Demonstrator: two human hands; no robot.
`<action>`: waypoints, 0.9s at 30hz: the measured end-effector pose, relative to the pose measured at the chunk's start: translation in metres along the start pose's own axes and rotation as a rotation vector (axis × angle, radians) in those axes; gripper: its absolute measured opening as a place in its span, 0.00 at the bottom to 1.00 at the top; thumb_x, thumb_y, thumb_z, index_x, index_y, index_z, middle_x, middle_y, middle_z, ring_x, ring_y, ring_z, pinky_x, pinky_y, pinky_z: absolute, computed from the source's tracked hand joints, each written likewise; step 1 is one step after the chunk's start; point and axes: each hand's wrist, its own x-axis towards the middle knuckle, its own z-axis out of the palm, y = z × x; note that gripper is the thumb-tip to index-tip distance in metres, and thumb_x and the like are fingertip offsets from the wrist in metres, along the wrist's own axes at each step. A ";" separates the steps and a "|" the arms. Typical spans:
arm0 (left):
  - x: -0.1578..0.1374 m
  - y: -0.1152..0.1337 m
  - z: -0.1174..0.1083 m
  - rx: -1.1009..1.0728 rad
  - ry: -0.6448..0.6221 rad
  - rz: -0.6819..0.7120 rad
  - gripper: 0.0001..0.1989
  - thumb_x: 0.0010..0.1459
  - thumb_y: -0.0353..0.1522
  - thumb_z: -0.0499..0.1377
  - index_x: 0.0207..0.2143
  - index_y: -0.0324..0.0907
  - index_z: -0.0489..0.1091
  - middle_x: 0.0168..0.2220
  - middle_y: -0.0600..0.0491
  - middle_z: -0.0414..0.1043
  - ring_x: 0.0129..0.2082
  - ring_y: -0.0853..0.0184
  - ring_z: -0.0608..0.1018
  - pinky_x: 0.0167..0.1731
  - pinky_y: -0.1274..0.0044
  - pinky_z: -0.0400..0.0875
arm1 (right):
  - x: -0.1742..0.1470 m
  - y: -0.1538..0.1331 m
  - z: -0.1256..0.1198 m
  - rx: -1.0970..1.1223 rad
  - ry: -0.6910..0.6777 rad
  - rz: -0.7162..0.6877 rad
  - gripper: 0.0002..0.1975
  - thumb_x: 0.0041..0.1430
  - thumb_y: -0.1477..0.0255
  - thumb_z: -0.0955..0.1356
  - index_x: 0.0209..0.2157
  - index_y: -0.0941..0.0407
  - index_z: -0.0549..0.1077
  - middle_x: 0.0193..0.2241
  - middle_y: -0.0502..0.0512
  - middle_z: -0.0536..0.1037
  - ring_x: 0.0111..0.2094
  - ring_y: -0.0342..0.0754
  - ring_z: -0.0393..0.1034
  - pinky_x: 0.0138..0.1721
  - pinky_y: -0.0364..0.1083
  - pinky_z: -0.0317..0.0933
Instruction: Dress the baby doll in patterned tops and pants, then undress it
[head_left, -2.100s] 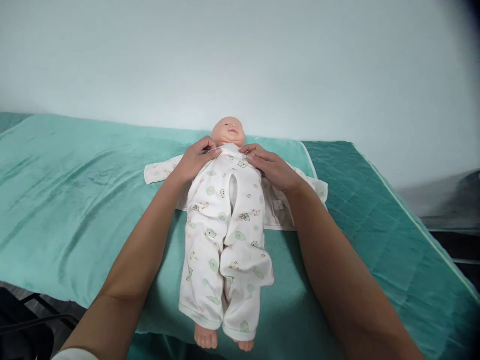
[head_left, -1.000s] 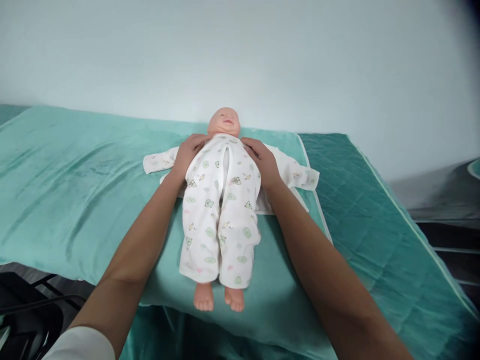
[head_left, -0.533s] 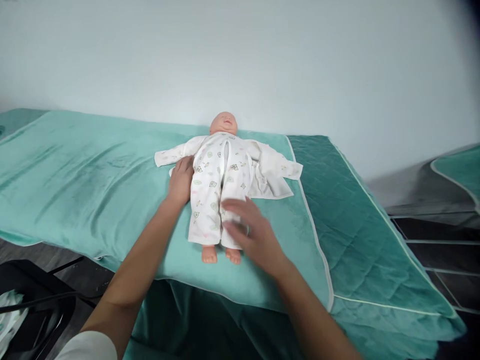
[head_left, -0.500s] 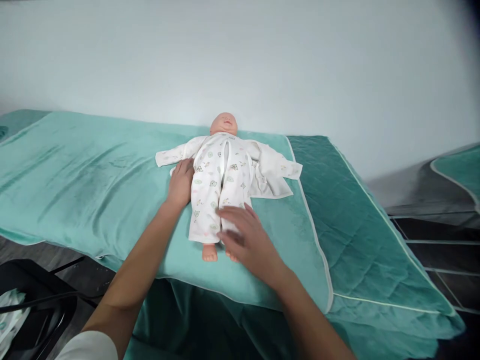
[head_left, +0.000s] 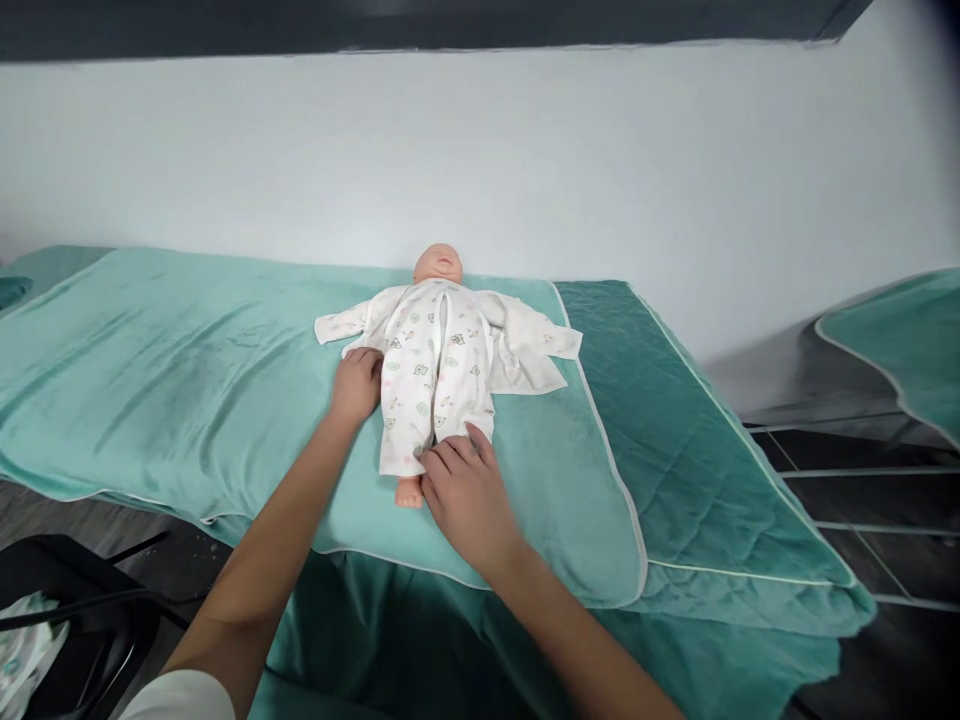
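A baby doll [head_left: 438,263] lies face up on the bed, its head toward the wall. Its white patterned romper [head_left: 411,385] has a front opening, and one bare foot [head_left: 409,492] sticks out of a leg. White sleeves stretch to both sides, and a loose jacket panel [head_left: 529,372] spreads at the right. My left hand [head_left: 358,385] lies against the doll's left-of-picture side, fingers resting loosely, their tips partly hidden. At the lower hem my right hand [head_left: 465,490] has its fingers and thumb closed on the romper leg, covering the other foot.
A light green sheet [head_left: 187,350] covers the bed, with a darker quilted cover [head_left: 697,460] at the right. Behind is a white wall [head_left: 480,150]. A black chair [head_left: 90,600] holding patterned cloth [head_left: 30,650] stands at lower left. Metal bars [head_left: 862,472] show at right.
My right hand has come down onto the romper leg and its fingers have closed there. My left hand stays at the doll's side. The camera view has tilted upward.
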 end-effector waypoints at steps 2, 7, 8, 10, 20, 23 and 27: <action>0.000 -0.001 0.001 -0.015 0.004 -0.019 0.13 0.62 0.28 0.50 0.41 0.41 0.75 0.45 0.44 0.77 0.47 0.55 0.75 0.51 0.63 0.68 | -0.001 -0.003 -0.010 0.064 -0.020 -0.013 0.08 0.63 0.78 0.64 0.37 0.53 0.72 0.34 0.53 0.75 0.42 0.52 0.68 0.64 0.63 0.54; -0.003 0.001 0.001 -0.078 0.065 -0.067 0.23 0.61 0.26 0.48 0.58 0.38 0.66 0.52 0.41 0.74 0.51 0.55 0.75 0.52 0.63 0.70 | -0.004 -0.017 -0.034 0.142 -0.080 -0.095 0.06 0.59 0.80 0.65 0.33 0.54 0.69 0.33 0.53 0.73 0.40 0.51 0.67 0.62 0.60 0.58; -0.004 0.002 0.000 -0.089 0.077 -0.050 0.27 0.61 0.25 0.48 0.63 0.38 0.61 0.56 0.40 0.71 0.54 0.56 0.74 0.53 0.63 0.70 | -0.004 -0.017 -0.035 0.136 -0.085 -0.094 0.06 0.59 0.80 0.65 0.34 0.54 0.70 0.34 0.53 0.73 0.41 0.51 0.67 0.61 0.60 0.59; -0.005 0.005 -0.002 -0.071 0.063 0.024 0.33 0.61 0.25 0.48 0.69 0.41 0.51 0.65 0.41 0.62 0.60 0.56 0.70 0.57 0.63 0.68 | -0.006 -0.015 -0.035 0.147 -0.093 -0.077 0.05 0.61 0.79 0.65 0.36 0.54 0.70 0.36 0.55 0.74 0.43 0.53 0.68 0.60 0.61 0.61; -0.003 0.010 -0.004 0.081 -0.111 0.085 0.29 0.66 0.31 0.48 0.68 0.44 0.57 0.65 0.44 0.63 0.61 0.51 0.68 0.57 0.59 0.64 | -0.052 0.025 -0.011 0.239 0.115 0.256 0.20 0.62 0.78 0.65 0.54 0.50 0.65 0.50 0.62 0.72 0.51 0.59 0.70 0.48 0.61 0.71; -0.001 0.007 -0.002 0.063 -0.104 0.063 0.26 0.65 0.29 0.49 0.65 0.46 0.63 0.61 0.45 0.68 0.56 0.52 0.71 0.53 0.61 0.67 | -0.054 0.033 0.002 0.186 0.117 0.265 0.17 0.61 0.77 0.67 0.51 0.50 0.67 0.47 0.61 0.74 0.47 0.59 0.72 0.44 0.61 0.72; 0.001 0.000 0.002 0.009 -0.080 0.057 0.19 0.63 0.27 0.49 0.51 0.44 0.74 0.54 0.46 0.74 0.52 0.53 0.74 0.52 0.62 0.68 | -0.044 0.039 0.002 0.166 0.139 0.230 0.10 0.63 0.79 0.64 0.44 0.52 0.68 0.41 0.58 0.76 0.41 0.56 0.73 0.39 0.55 0.71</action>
